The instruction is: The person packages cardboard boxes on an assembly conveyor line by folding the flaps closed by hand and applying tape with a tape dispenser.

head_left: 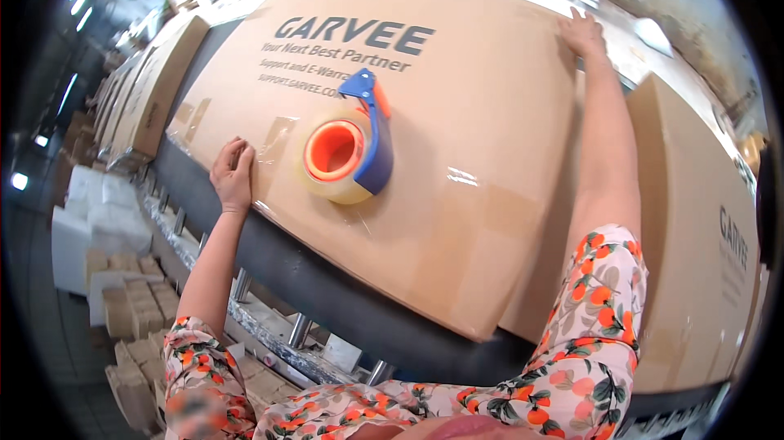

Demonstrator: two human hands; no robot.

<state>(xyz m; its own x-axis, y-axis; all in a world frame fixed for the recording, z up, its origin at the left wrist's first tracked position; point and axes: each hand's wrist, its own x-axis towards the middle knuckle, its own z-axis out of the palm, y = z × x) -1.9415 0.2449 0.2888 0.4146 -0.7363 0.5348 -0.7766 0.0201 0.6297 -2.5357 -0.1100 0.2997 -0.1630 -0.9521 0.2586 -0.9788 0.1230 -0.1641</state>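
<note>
A large brown cardboard box (pixel 441 122) with dark printing lies flat on the dark conveyor in front of me. On its top sits a tape dispenser (pixel 378 146) with a blue frame, an orange hub and a thick roll of clear tape; neither hand touches it. My left hand (pixel 233 175) is at the box's near left edge, its fingers curled closed. Whether anything is inside those fingers is hidden. At the far right corner, my right hand (pixel 582 34) touches the box edge with fingers stretched and apart. Strips of clear tape (pixel 278 142) show on the cardboard.
Another printed carton (pixel 694 252) stands close on the right. Several upright cartons (pixel 155 97) line the far left of the conveyor (pixel 351 301). White wrapped blocks (pixel 102 211) and stacked small brown cartons (pixel 135 309) are lower at left. Metal rollers (pixel 300 331) show along the near edge.
</note>
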